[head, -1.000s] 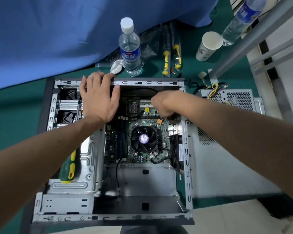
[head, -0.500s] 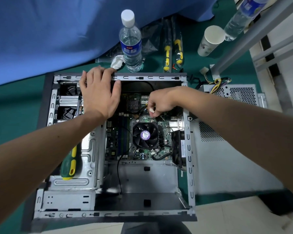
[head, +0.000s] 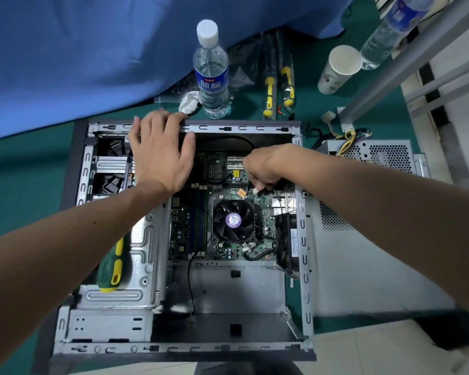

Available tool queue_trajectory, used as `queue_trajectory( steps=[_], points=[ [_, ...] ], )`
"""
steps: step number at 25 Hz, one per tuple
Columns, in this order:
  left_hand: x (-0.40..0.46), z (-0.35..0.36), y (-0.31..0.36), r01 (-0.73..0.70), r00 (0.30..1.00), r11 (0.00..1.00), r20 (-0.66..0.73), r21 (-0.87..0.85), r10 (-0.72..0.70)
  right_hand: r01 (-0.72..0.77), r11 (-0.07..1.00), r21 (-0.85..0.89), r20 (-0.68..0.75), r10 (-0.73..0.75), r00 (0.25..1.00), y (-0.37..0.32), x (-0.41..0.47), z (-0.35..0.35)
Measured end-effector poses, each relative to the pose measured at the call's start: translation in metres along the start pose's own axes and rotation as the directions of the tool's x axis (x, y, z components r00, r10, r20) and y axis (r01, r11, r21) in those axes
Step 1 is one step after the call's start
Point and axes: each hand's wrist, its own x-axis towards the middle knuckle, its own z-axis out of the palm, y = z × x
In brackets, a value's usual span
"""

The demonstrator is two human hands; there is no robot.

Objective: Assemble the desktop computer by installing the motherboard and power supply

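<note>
We've got the motherboard (head: 222,220) sitting in the case (head: 303,239), right hand (head: 257,169) fingers pinching a small white connector (head: 256,190), left hand (head: 160,152) flat on the far rim; power supply (head: 377,155) still outside on the desk (head: 25,171)

Computer case (head: 303,239): bare stamped sheet metal, dull grey sheen. Motherboard (head: 263,212): green matt board. Screwdriver (head: 111,269): green-yellow plastic handle, textured grip. Water bottle (head: 211,77): clear glossy plastic. Paper cup (head: 336,71), matt. Backdrop cloth (head: 92,50): blue, smooth.
</note>
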Motion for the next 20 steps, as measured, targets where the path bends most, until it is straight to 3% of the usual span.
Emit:
queue_trajectory(
  steps=[5,20],
  points=[
    [0.000,0.002,-0.001,-0.002,1.000,1.000,-0.007,0.004,0.002,-0.029,0.988,-0.153,-0.020,0.026,0.999,0.001,0.009,0.010],
    [0.001,0.003,-0.001,0.005,1.000,1.000,-0.015,0.014,-0.005,-0.028,0.994,-0.104,-0.016,0.027,1.000,0.002,0.018,0.016]
  ],
)
